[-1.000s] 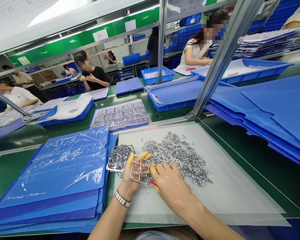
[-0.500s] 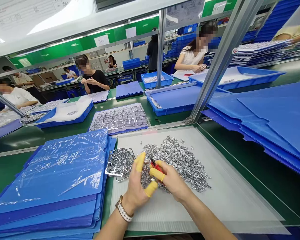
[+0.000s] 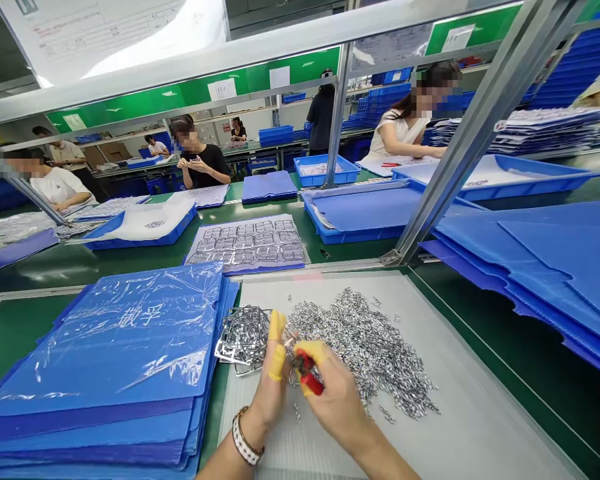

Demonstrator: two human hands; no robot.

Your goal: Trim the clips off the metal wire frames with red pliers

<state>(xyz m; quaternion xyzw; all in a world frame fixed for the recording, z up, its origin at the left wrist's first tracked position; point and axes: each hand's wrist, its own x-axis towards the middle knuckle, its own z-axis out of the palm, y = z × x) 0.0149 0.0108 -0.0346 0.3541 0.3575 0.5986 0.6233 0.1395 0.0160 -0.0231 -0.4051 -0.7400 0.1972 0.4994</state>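
The right hand (image 3: 336, 390) grips a red-handled tool (image 3: 312, 383) beside the left hand (image 3: 272, 388), whose hold cannot be told.

"What colours do you have about you?"
"My left hand (image 3: 271, 397) and right hand (image 3: 339, 395) wear yellow finger covers (image 3: 277, 362); my tool (image 3: 311, 383) has red, my wristband (image 3: 243, 441) is white with dark marks."
"And the counter (image 3: 15, 327)?"
"Green, carrying silver-and-black pieces (image 3: 370, 350) on a whitish sheet (image 3: 473, 413), and blue boards (image 3: 115, 353) toward its near edge."

A heap of parts (image 3: 367, 353) lies on a sheet (image 3: 460, 433), right of a frame pile (image 3: 244, 337) and panel stack (image 3: 115, 347).
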